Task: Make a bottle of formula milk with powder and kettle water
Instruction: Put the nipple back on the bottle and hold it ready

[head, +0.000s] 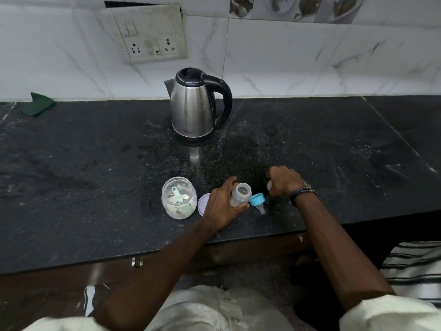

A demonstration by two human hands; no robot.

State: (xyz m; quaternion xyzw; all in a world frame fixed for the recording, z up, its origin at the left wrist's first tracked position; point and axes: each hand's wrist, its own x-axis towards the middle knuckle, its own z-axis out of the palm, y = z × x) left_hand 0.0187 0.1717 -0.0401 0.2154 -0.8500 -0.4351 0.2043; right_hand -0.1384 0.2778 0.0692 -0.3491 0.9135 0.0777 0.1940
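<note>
While clasped in left grip (220, 206) at near edge of speckled black stone surface (95, 175): translucent plastic bottle (240, 194), uncapped, round-mouthed, beside blue ring with clear teat (258, 202), lying sideways; right grip (285, 181) curled over small pale object, unidentifiable; steel kettle (194, 106) behind.

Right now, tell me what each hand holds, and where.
Left hand grips the bottle around its body. Right hand covers a small pale object; what it is cannot be told.

Open bottle (240, 194) upright beside powder jar (179, 200)
</note>
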